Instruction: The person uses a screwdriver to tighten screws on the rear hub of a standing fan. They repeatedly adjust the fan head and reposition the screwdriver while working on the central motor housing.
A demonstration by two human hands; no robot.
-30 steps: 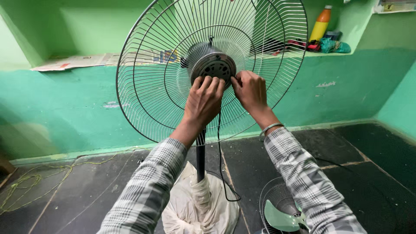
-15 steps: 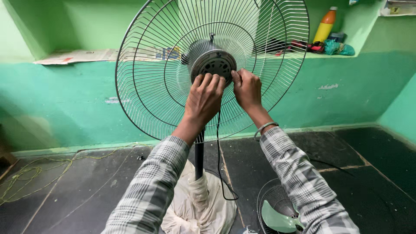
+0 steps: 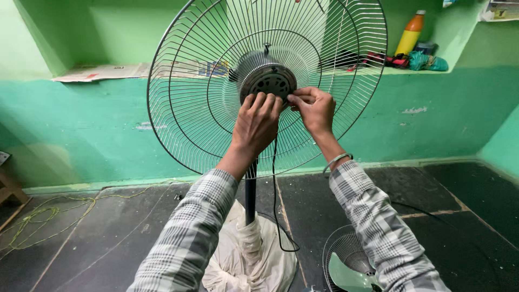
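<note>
Now the motor hub (image 3: pixel 268 82) behind the grille (image 3: pixel 189 108) is being worked w/ 2 hands: left hand (image 3: pixel 257 123) spread flat on it, right hand (image 3: pixel 313 108) pinched at its rim, likely on a small fastener; steady turning is needed next.

Dark floor (image 3: pixel 454 216), white-wrapped fan base (image 3: pixel 248 259), yellow cord (image 3: pixel 48 211)

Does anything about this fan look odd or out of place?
Yes. The pedestal fan's rear guard has no blades or front cover, leaving the motor bare under both hands. A green blade lies on the floor, and the base is wrapped in white cloth.
</note>
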